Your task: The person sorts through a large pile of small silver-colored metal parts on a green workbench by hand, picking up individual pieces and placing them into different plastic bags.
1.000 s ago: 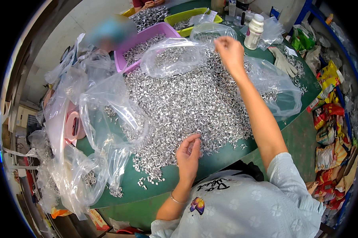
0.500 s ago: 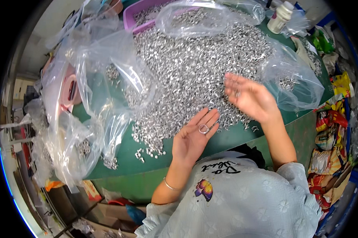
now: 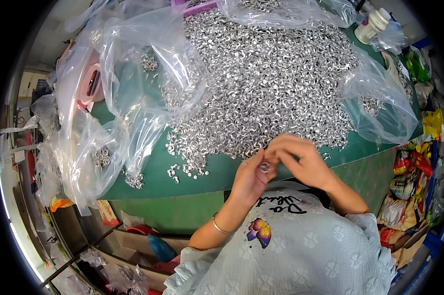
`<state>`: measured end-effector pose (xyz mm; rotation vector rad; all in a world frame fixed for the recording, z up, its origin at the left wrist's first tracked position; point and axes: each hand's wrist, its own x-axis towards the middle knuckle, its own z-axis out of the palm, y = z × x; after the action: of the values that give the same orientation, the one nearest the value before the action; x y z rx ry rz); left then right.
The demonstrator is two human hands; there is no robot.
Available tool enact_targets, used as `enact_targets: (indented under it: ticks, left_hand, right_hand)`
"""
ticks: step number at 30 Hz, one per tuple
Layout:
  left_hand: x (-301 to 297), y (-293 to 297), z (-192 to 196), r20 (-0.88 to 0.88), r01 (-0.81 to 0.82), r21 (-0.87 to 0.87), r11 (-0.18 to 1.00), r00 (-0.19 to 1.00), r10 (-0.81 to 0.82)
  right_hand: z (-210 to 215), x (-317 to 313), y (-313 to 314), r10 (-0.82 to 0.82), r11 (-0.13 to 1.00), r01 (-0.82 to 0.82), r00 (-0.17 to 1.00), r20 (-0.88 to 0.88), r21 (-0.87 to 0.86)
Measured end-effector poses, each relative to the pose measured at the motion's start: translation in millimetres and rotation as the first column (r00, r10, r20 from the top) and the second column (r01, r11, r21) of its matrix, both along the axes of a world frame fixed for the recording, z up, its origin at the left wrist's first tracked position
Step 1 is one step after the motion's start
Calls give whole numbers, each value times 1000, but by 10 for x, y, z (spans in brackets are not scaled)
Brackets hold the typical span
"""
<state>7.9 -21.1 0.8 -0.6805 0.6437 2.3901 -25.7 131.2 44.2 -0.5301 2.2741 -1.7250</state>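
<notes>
A small silvery metal ring (image 3: 264, 167) lies at the fingers of my left hand (image 3: 249, 181), which is partly closed around it with the thumb up. Bent over it from the right is my right hand (image 3: 303, 160), its fingertips meeting the left hand's fingers. Those right fingertips are slightly blurred, and whatever they pinch is too small to make out. Both hands are at the near edge of a wide heap of small, curved, shiny metal pieces (image 3: 266, 83) spread over the green table (image 3: 207, 189).
Clear plastic bags (image 3: 128, 83) with some metal pieces cover the left side. Another clear bag (image 3: 379, 105) lies right of the heap. A white bottle (image 3: 372, 26) stands at the back right, a purple tray (image 3: 200, 8) at the back. Colourful packets (image 3: 404, 187) sit beyond the right edge.
My right hand has come down from over the heap to my left hand. The left hand, flat with the ring on its fingers before, has curled. The view has shifted slightly.
</notes>
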Motion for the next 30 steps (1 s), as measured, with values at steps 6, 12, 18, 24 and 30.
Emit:
enact_targets:
  ticks: [6,12,18,24,30]
  left_hand:
    - [-54,-304,-34,-498,-321,-836,445,783,-373]
    - [-457,-316,130,-264,-515,-834,-197,686,-678]
    - [-405,-365,98,-158,-548,-810,-208,546,-823]
    - [-684,-327,188,-308,-616,-769,-172,593,-744]
    - [-925,-203,35,-265,-600,-763,-241,631,-729]
  right_hand:
    - [-103,-381,-35,15,849,295,816,-578,438]
    - [-422,-235,159,216,746,236,799,-561,623]
    - [-433,-197,415,126,758,311,793,-597,573]
    - [-331,-300,433,-133,872,359,827,-546,332]
    - [-282,-699,96,-101,808,435,766,-635,397]
